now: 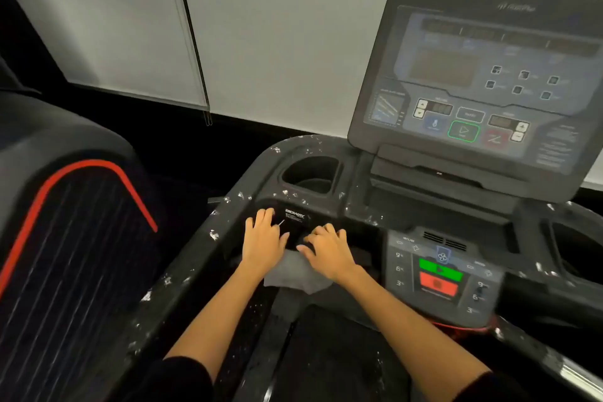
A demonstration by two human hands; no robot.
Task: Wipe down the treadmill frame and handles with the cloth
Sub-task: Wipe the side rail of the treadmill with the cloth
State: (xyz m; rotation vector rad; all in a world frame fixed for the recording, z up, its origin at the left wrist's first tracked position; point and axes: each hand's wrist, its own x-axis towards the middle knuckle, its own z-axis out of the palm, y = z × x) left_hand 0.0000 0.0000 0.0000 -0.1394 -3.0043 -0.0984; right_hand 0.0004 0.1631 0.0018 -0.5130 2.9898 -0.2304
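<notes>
**Cloth pinned on the speckled frame**

Pale blinds behind, dark treadmill (228,238) flecked white. Grey cloth (293,274) under both palms, left of the keypad (440,274). Left hand (262,243) spread flat; right hand (329,253) curled, pressing. Probably light, soft, limp: best bunched at the middle.

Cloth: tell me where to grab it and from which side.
Take the cloth by its loose near edge, coming from the belt side. That edge hangs free between the wrists, while the far part lies under the left hand and right hand.
</notes>
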